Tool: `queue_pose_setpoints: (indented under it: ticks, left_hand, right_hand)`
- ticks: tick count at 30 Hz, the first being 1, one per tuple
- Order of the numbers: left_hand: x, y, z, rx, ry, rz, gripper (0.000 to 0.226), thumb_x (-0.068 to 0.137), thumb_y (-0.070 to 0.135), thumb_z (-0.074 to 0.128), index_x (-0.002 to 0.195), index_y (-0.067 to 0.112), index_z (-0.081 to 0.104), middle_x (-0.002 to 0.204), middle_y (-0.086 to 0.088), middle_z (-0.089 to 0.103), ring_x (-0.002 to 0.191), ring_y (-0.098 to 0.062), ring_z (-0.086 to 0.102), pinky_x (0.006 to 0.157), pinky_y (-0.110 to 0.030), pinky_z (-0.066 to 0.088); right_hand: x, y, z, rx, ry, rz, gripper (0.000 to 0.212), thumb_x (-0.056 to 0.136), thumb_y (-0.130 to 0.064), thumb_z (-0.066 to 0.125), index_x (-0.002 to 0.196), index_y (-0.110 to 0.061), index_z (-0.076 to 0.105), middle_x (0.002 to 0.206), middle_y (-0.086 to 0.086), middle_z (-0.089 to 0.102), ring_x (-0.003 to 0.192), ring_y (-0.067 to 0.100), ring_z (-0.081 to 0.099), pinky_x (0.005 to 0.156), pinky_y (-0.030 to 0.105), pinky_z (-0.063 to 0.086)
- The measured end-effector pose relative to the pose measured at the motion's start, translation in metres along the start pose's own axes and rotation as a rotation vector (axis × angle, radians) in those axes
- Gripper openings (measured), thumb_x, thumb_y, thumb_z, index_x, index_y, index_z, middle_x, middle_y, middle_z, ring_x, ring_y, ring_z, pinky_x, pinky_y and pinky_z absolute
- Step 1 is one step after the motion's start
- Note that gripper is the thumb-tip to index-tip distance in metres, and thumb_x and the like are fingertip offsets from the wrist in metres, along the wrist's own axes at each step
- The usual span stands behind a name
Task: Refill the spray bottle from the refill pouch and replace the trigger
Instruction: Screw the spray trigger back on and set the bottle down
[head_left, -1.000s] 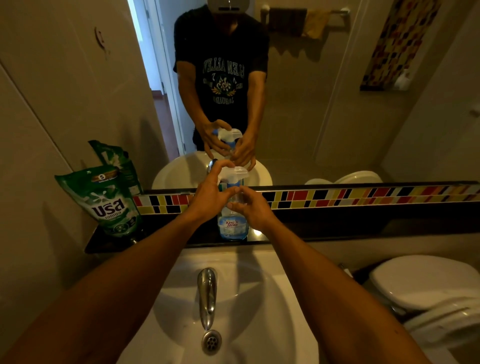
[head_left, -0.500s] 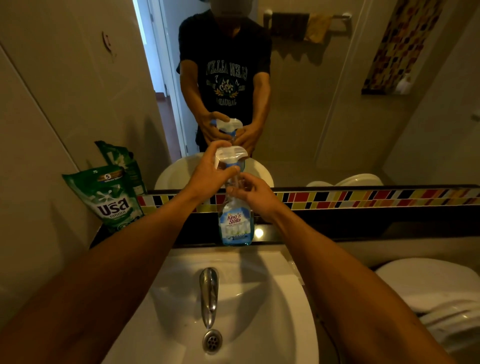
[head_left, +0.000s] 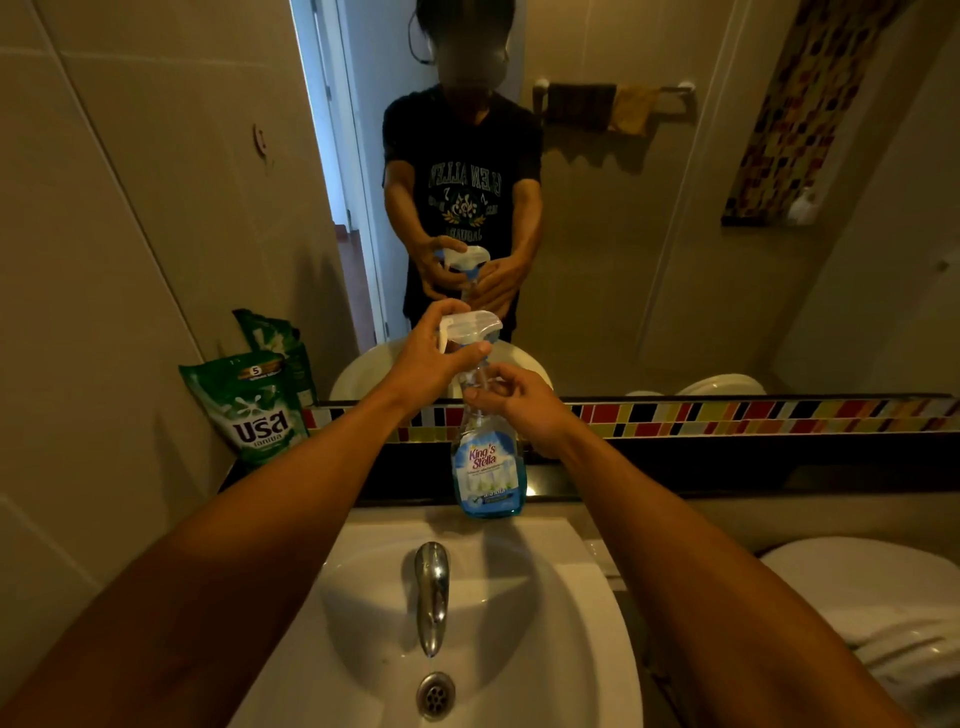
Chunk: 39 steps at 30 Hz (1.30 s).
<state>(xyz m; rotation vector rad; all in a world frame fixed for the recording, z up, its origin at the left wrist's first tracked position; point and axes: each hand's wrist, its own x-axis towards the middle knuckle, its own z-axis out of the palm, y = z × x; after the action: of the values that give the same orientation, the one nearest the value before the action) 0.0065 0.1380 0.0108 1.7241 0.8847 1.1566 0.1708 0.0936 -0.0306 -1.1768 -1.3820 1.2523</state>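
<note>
Two bare hands at clear blue-liquid spray bottle (head_left: 488, 467), upright on dark worktop (head_left: 675, 475) behind white sink (head_left: 587, 597). Left hand (head_left: 431, 358) fingers clamped on translucent white trigger head (head_left: 470, 327); right hand (head_left: 519, 400) fingers closed round neck. Green refill pouch (head_left: 249, 410) well left, against wall.

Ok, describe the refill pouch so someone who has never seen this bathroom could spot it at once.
Start at the white sink and look up to the dark ledge below the mirror. At its far left end, against the tiled wall, leans the refill pouch. It is the only green bag there, with white lettering, unlike the clear blue spray bottle at the ledge's middle.
</note>
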Motion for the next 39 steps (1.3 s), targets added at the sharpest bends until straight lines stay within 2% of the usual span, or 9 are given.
queue_pose_setpoints:
  ticks: [5, 8, 12, 15, 19, 24, 30, 35, 39]
  left_hand:
    - [-0.004, 0.008, -0.012, 0.031, -0.047, -0.031, 0.052, 0.093, 0.010, 0.068, 0.139, 0.019, 0.046, 0.129, -0.009, 0.057, 0.102, -0.019, 0.064, 0.064, -0.013, 0.053]
    - [-0.006, 0.012, -0.012, -0.004, -0.056, -0.047, 0.052, 0.093, 0.012, 0.068, 0.138, 0.023, 0.045, 0.129, -0.009, 0.056, 0.109, -0.024, 0.064, 0.068, -0.017, 0.056]
    - [-0.011, 0.015, -0.015, 0.010, -0.007, -0.006, 0.058, 0.085, 0.012, 0.077, 0.134, 0.019, 0.046, 0.119, -0.004, 0.059, 0.098, -0.015, 0.065, 0.071, -0.018, 0.056]
    - [-0.014, 0.019, -0.021, 0.016, -0.027, -0.029, 0.058, 0.088, 0.009, 0.074, 0.137, 0.020, 0.046, 0.116, 0.001, 0.059, 0.095, -0.012, 0.066, 0.067, -0.015, 0.055]
    - [-0.019, 0.023, -0.023, 0.000, -0.050, -0.067, 0.056, 0.092, 0.009, 0.068, 0.139, 0.023, 0.043, 0.122, -0.003, 0.056, 0.098, -0.013, 0.063, 0.059, -0.010, 0.052]
    - [-0.022, 0.024, -0.022, 0.012, 0.016, 0.011, 0.054, 0.088, 0.012, 0.074, 0.133, 0.020, 0.047, 0.116, 0.007, 0.057, 0.100, -0.013, 0.064, 0.071, -0.017, 0.057]
    - [-0.025, 0.026, -0.027, -0.023, -0.030, -0.042, 0.050, 0.092, 0.009, 0.067, 0.136, 0.021, 0.046, 0.117, 0.003, 0.055, 0.101, -0.014, 0.060, 0.063, -0.012, 0.053]
    - [-0.030, 0.025, -0.021, -0.011, 0.062, 0.030, 0.054, 0.083, 0.014, 0.079, 0.128, 0.018, 0.050, 0.114, 0.004, 0.059, 0.102, -0.016, 0.064, 0.077, -0.027, 0.060]
    - [-0.032, 0.031, -0.026, 0.022, 0.030, 0.027, 0.051, 0.085, 0.007, 0.076, 0.130, 0.015, 0.052, 0.111, 0.007, 0.059, 0.095, -0.011, 0.065, 0.069, -0.016, 0.056]
  right_hand:
    - [-0.006, -0.008, 0.002, -0.004, -0.007, 0.015, 0.029, 0.095, -0.016, 0.072, 0.123, -0.017, 0.067, 0.118, 0.015, 0.075, 0.109, 0.033, 0.074, 0.100, 0.052, 0.058]
    - [-0.007, -0.013, 0.007, 0.001, -0.009, 0.011, 0.031, 0.094, -0.017, 0.073, 0.124, -0.016, 0.067, 0.119, 0.016, 0.074, 0.110, 0.035, 0.073, 0.101, 0.055, 0.056]
    - [-0.008, -0.019, 0.014, -0.001, -0.020, 0.005, 0.039, 0.093, -0.018, 0.074, 0.131, -0.012, 0.064, 0.119, 0.015, 0.075, 0.110, 0.034, 0.073, 0.101, 0.053, 0.057]
    - [-0.010, -0.019, 0.017, -0.005, -0.006, 0.011, 0.038, 0.092, -0.020, 0.075, 0.128, -0.012, 0.065, 0.117, 0.014, 0.076, 0.108, 0.033, 0.074, 0.102, 0.055, 0.056]
    - [-0.015, -0.022, 0.019, -0.018, -0.006, 0.017, 0.038, 0.093, -0.019, 0.074, 0.128, -0.012, 0.063, 0.117, 0.015, 0.075, 0.107, 0.033, 0.074, 0.101, 0.054, 0.057]
    - [-0.018, -0.029, 0.025, -0.015, -0.018, -0.006, 0.037, 0.094, -0.016, 0.073, 0.129, -0.009, 0.064, 0.117, 0.017, 0.075, 0.108, 0.034, 0.074, 0.099, 0.050, 0.059]
    - [-0.024, -0.029, 0.024, -0.025, -0.021, 0.002, 0.028, 0.094, -0.016, 0.073, 0.121, -0.015, 0.067, 0.112, 0.013, 0.076, 0.107, 0.034, 0.074, 0.097, 0.049, 0.059]
    - [-0.026, -0.032, 0.030, -0.049, -0.016, -0.017, 0.036, 0.094, -0.016, 0.073, 0.128, -0.007, 0.064, 0.117, 0.020, 0.074, 0.109, 0.040, 0.072, 0.096, 0.050, 0.060]
    - [-0.031, -0.033, 0.030, -0.035, -0.018, -0.014, 0.034, 0.094, -0.016, 0.072, 0.127, -0.009, 0.064, 0.114, 0.015, 0.074, 0.110, 0.039, 0.072, 0.098, 0.051, 0.059]
